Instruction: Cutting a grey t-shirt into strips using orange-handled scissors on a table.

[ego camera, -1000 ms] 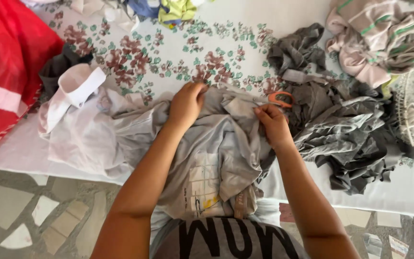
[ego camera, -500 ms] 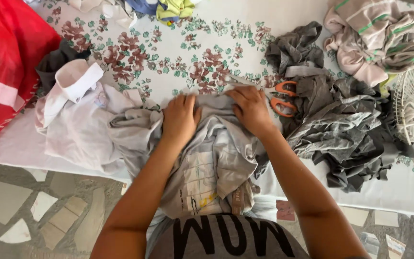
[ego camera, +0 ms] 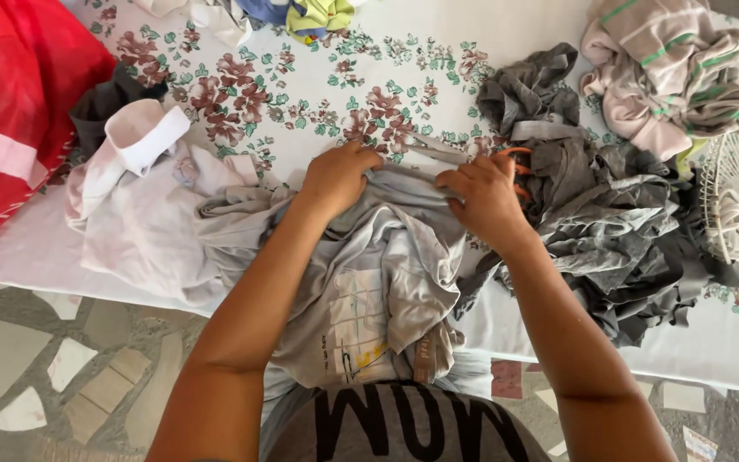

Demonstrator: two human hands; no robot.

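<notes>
Partly hidden behind right hand [ego camera: 485,198]: seemingly orange-handled scissors [ego camera: 517,168].

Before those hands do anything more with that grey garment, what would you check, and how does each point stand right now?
1. Left hand on the grey garment: ok, pressing its upper edge.
2. Right hand on the garment: ok, fingers bunched on the cloth.
3. Orange-handled scissors clear of the fingers: not ok, they lie right under the right hand.
4. Garment fully on the flowered tablecloth: not ok, its lower part hangs over the edge.
5. Room at the sides: not ok, a white shirt and a dark grey pile crowd in.
</notes>
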